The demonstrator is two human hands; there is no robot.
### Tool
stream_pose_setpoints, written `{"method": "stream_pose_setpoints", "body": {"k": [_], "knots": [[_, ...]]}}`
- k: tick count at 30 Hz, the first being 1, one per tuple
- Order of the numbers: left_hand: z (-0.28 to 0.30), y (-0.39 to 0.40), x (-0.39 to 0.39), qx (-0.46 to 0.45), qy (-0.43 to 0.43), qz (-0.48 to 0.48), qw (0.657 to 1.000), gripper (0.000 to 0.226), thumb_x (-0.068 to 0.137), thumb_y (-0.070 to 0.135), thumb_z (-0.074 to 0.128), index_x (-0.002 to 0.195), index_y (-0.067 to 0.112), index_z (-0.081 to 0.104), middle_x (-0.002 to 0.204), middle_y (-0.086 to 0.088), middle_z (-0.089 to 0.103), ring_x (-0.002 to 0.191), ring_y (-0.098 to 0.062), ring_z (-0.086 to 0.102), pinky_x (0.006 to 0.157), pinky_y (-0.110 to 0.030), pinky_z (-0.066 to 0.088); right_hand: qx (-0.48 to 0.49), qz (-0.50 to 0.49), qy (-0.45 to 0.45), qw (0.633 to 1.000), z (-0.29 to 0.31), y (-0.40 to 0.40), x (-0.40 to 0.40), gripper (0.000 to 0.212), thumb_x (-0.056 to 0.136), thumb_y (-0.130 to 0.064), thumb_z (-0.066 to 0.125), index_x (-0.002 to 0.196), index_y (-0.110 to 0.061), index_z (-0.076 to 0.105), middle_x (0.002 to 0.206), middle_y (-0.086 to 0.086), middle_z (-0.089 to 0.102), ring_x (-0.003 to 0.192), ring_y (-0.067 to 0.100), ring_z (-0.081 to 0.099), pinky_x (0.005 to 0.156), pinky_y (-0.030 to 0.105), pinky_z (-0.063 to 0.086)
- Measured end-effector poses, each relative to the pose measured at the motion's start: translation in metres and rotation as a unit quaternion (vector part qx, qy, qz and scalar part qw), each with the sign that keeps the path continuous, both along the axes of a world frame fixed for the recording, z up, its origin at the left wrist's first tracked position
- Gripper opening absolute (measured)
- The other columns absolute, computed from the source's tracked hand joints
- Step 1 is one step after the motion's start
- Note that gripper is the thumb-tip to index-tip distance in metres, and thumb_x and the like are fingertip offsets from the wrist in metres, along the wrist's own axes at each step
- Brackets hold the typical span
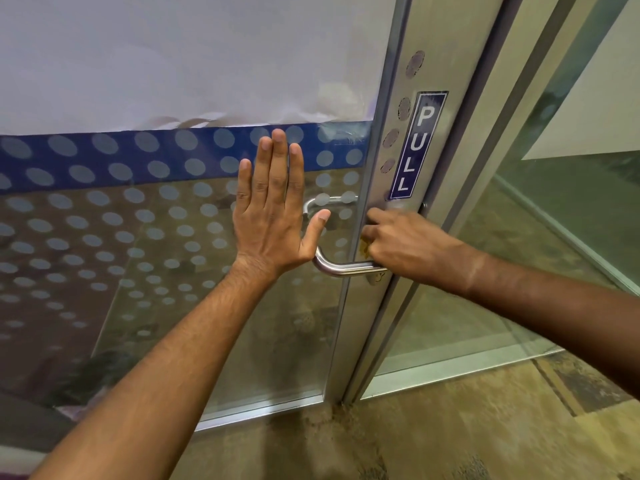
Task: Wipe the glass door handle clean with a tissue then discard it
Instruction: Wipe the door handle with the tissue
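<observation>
The left hand (268, 220) lies flat against the glass door (166, 258), its fingers straight and close together and the thumb spread toward the handle (337, 268); it holds nothing and, I think, only steadies the door. The right hand (403, 242) is curled at the metal frame (391, 140), just under the blue "PULL" sticker (417, 147), where the upper end of the handle meets the frame. A small yellowish-brown piece shows under its fingers; this is probably the tissue (364, 244), crumpled and pinched, but it is mostly hidden and I cannot be fully sure. The handle is a steel tube bent in a U shape, fixed to the frame at both ends; its lower bar and curve are plainly seen, and the upper part is seen only through the dotted glass. I judge that the handle is stiff, smooth and rather slippery, so the tissue will slide easily along it but may also slip out of the fingers. The tissue itself is light, soft and easy to tear, above all at the mounting points where edges can catch it. It seems best to wrap it around the tube with fingers and thumb and draw it along the bar and the bend. The door may swing under pressure, so the flat left hand is useful. The floor (450, 427) below looks dusty.
</observation>
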State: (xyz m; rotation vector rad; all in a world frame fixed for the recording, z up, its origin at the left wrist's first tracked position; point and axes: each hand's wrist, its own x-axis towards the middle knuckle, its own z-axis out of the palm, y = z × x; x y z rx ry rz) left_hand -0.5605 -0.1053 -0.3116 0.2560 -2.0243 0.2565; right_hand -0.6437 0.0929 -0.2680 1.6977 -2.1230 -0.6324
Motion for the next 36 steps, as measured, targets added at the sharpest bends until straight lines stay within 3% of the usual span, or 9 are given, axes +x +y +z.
{"method": "stream_pose_setpoints", "body": {"k": [3,6,10,12,16,18,26,31,36], "knots": [[0.001,-0.001,0.000,-0.002,0.002,0.003,1.000,0.087,0.091,0.056,0.047,0.151,-0.001,0.019,0.155,-0.022,0.010,0.150,-0.017,-0.025,0.124,-0.039,-0.012,-0.018,0.001,-0.015,1.000,-0.004,0.005,-0.001,0.025,0.094,-0.025,0.057,0.100,-0.005,0.071,0.108,0.009,0.065,0.093,0.023,0.047,0.080,0.040,0.052],[0.001,-0.001,0.001,0.000,0.000,0.000,1.000,0.088,0.091,0.056,0.048,0.151,-0.001,0.019,0.155,-0.022,0.010,0.150,-0.017,-0.025,0.124,-0.039,-0.012,-0.156,-0.053,-0.092,0.982,-0.014,0.024,-0.003,0.026,0.094,-0.022,0.052,0.104,-0.008,0.071,0.105,0.007,0.060,0.097,0.022,0.050,0.073,0.035,0.049],[0.001,-0.001,0.001,0.005,-0.003,-0.007,1.000,0.090,0.090,0.056,0.052,0.151,-0.001,0.018,0.155,-0.022,0.010,0.150,-0.017,-0.026,0.124,-0.039,-0.012,-0.405,-0.138,-0.201,0.881,-0.042,0.039,0.006,0.020,0.086,-0.003,0.067,0.102,-0.009,0.076,0.084,0.010,0.063,0.078,0.026,0.059,0.069,0.033,0.048],[0.001,0.000,0.001,0.003,-0.002,-0.007,1.000,0.091,0.089,0.055,0.054,0.150,-0.002,0.019,0.155,-0.023,0.010,0.150,-0.017,-0.025,0.124,-0.039,-0.012,-0.518,-0.196,-0.249,0.794,-0.062,0.042,0.008,0.025,0.084,0.003,0.066,0.103,-0.009,0.077,0.083,0.008,0.066,0.075,0.023,0.061,0.071,0.027,0.046],[-0.001,-0.001,-0.001,-0.002,0.000,-0.006,1.000,0.091,0.089,0.056,0.053,0.151,-0.001,0.018,0.156,-0.022,0.010,0.151,-0.018,-0.024,0.124,-0.039,-0.012,-0.703,-0.287,-0.349,0.549,-0.100,0.037,0.020,0.021,0.089,-0.001,0.064,0.101,-0.013,0.075,0.092,0.003,0.071,0.082,0.014,0.067,0.077,0.013,0.049],[-0.001,-0.001,-0.002,-0.002,0.001,-0.001,1.000,0.090,0.090,0.056,0.051,0.151,-0.001,0.018,0.156,-0.023,0.010,0.151,-0.018,-0.023,0.124,-0.039,-0.012,-0.742,-0.296,-0.380,0.466,-0.115,0.026,0.029,0.019,0.090,-0.003,0.065,0.105,-0.011,0.073,0.092,0.002,0.072,0.082,0.011,0.068,0.080,0.017,0.054],[-0.002,-0.001,-0.002,-0.009,0.007,0.004,1.000,0.088,0.091,0.058,0.044,0.151,-0.001,0.018,0.155,-0.024,0.011,0.151,-0.018,-0.022,0.125,-0.040,-0.010,-0.810,-0.245,-0.470,0.250,-0.113,-0.027,0.035,0.031,0.081,0.019,0.064,0.109,0.006,0.066,0.080,-0.003,0.070,0.066,-0.004,0.068,0.065,0.010,0.053],[-0.003,-0.001,-0.003,-0.013,0.010,0.010,1.000,0.090,0.091,0.060,0.045,0.151,-0.001,0.018,0.155,-0.024,0.011,0.151,-0.019,-0.022,0.125,-0.041,-0.011,-0.801,-0.223,-0.542,0.125,-0.109,-0.028,0.035,0.027,0.081,0.021,0.060,0.097,0.001,0.068,0.070,-0.004,0.072,0.062,0.004,0.070,0.059,0.016,0.055],[-0.003,-0.001,-0.003,-0.015,0.009,0.012,1.000,0.090,0.091,0.060,0.046,0.151,-0.002,0.018,0.155,-0.024,0.010,0.152,-0.019,-0.022,0.124,-0.040,-0.012,-0.749,-0.148,-0.637,-0.104,-0.104,-0.032,0.035,0.020,0.089,0.015,0.055,0.092,-0.002,0.065,0.074,0.006,0.075,0.069,0.011,0.074,0.063,0.022,0.059]]}}
